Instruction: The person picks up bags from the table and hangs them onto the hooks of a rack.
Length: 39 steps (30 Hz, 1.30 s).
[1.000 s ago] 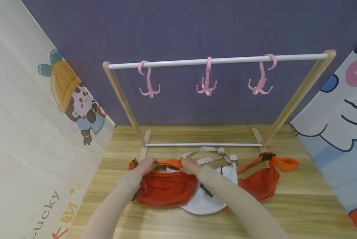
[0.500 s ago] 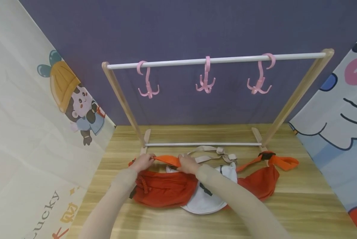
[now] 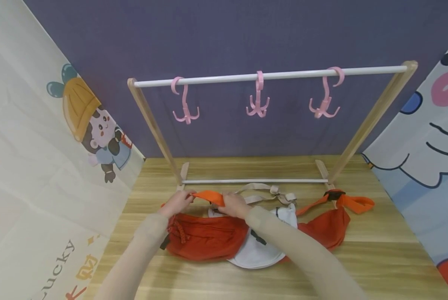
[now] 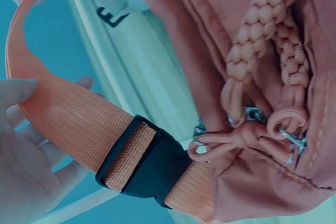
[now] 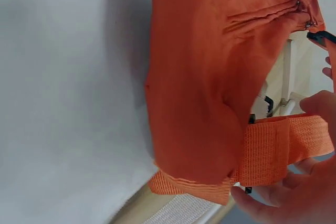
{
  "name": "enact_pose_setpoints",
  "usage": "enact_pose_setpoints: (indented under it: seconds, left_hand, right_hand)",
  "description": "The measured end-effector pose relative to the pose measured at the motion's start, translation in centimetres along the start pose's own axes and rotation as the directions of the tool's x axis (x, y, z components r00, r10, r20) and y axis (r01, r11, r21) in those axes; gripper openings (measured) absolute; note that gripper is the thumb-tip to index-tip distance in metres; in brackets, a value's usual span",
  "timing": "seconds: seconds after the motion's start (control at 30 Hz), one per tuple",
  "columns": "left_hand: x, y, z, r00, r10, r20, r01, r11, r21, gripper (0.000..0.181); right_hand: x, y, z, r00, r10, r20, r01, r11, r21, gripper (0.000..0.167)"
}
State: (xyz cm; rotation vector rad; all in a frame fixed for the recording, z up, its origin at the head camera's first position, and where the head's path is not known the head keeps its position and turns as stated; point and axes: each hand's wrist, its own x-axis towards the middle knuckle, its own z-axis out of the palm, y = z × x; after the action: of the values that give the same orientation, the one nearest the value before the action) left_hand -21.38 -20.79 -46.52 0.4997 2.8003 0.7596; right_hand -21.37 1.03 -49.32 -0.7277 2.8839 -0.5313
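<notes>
A red waist bag lies on the wooden table, and its orange strap is raised in an arch between my hands. My left hand pinches the strap's left part, thumb on one face and fingers behind, in the left wrist view beside a black buckle. A braided cord is tied at that end of the bag. With thumb and fingers my right hand grips the strap's right part; the right wrist view shows it near the bag's end. A white waist bag is partly under the red one.
Another red waist bag lies at the right, its knotted orange strap beside it. Behind stands a rack with a white top rail, bearing a left pink hook, a middle pink hook and a right pink hook.
Both hands have lifted the strap slightly, and its arch now stands higher above the bag. My left hand moved a little left and up. The bag's left end shifted slightly left.
</notes>
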Motion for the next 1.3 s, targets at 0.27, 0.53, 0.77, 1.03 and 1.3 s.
enact_pose_setpoints:
  seconds: [0.27, 0.53, 0.77, 1.03, 1.3]
  left_hand:
    - [0.0, 0.2, -0.7, 0.998, 0.05, -0.046, -0.052, 0.998, -0.032, 0.026]
    - [-0.6, 1.1, -1.9, 0.999, 0.047, -0.019, -0.048, 0.997, -0.061, 0.027]
    - [-1.2, 1.9, -2.9, 0.999, 0.042, -0.022, -0.044, 0.992, -0.118, 0.029]
    - [-1.7, 3.1, -4.4, 0.995, 0.084, -0.058, -0.092, 0.982, -0.165, 0.029]
    - [-2.4, 4.6, -5.5, 0.997, 0.069, -0.041, -0.077, 0.966, -0.246, 0.031]
  right_hand:
    - [-0.5, -0.4, -1.7, 0.999, -0.053, 0.003, 0.053, 0.996, 0.07, 0.039]
    - [-0.7, -0.5, -2.9, 0.994, -0.108, 0.004, 0.107, 0.986, 0.126, 0.033]
    - [-0.8, -1.2, -4.0, 0.994, -0.101, 0.043, 0.094, 0.985, 0.144, 0.057]
    - [-1.6, -3.3, -6.6, 0.989, -0.147, -0.027, 0.149, 0.973, 0.174, 0.058]
    - [-2.3, -4.5, -8.3, 0.968, -0.225, -0.113, 0.238, 0.964, 0.122, 0.056]
